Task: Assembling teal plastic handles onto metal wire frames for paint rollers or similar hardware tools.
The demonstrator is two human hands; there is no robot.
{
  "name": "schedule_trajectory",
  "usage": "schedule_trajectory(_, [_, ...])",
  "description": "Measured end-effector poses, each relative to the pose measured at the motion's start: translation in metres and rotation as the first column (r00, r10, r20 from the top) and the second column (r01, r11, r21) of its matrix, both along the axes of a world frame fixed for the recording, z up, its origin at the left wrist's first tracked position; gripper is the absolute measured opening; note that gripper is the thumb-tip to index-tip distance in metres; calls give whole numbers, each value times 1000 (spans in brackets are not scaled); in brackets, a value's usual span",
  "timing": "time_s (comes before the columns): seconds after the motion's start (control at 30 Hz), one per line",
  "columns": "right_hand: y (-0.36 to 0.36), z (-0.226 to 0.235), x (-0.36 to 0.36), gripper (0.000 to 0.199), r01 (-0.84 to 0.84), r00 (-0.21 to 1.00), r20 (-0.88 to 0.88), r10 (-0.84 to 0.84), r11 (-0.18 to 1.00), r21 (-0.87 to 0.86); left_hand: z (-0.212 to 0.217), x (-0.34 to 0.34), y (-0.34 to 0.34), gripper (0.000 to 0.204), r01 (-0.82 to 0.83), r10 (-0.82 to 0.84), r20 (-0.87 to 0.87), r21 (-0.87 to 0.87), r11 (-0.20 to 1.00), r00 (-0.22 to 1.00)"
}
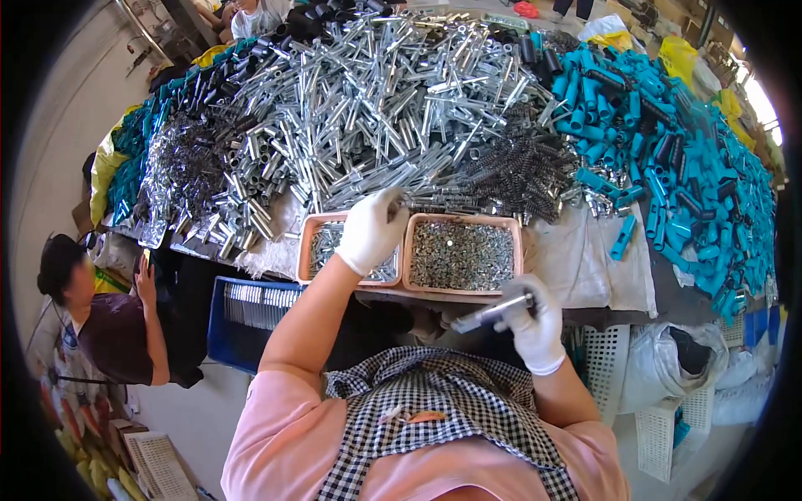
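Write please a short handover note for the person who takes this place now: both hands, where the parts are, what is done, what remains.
Left hand: gloved, reaching over the left pink tray to the heap of shiny metal tubes.
Right hand: gloved, holding one grey metal tube near the body.
Right pink tray: full of small metal pieces.
Black coil springs and turquoise plastic sleeves lie further right.
Done: cannot tell.
Left: large heaps remain.
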State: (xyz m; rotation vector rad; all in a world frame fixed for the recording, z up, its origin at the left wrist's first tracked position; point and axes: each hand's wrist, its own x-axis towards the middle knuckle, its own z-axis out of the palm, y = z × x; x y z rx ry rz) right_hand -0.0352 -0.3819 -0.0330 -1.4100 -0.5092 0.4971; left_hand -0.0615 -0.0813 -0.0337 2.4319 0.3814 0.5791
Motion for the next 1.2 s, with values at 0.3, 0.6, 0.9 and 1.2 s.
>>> schedule_trajectory(0.3, [11, -26, 9, 19, -151, 989, 5, 151, 988, -12, 15, -84, -22, 34, 396, -629, -35, -749, 531, 777])
schedule_trajectory(0.6, [21, 0, -11, 21, -91, 832, 537, 141, 989, -118, 3, -119, -7, 58, 389, -524, 81, -765, 512, 848])
schedule_trajectory(0.9, [39, 2, -19, 20, -53, 828, 547, 123, 988, -142, -16, -140, 16, 48, 417, -450, 280, -876, 242, 848])
schedule_trajectory(1.2, [94, -1, -38, 28, -266, 692, 581, 428, 900, -346, -13, -143, -11, 36, 537, -565, -61, -238, 809, 823])
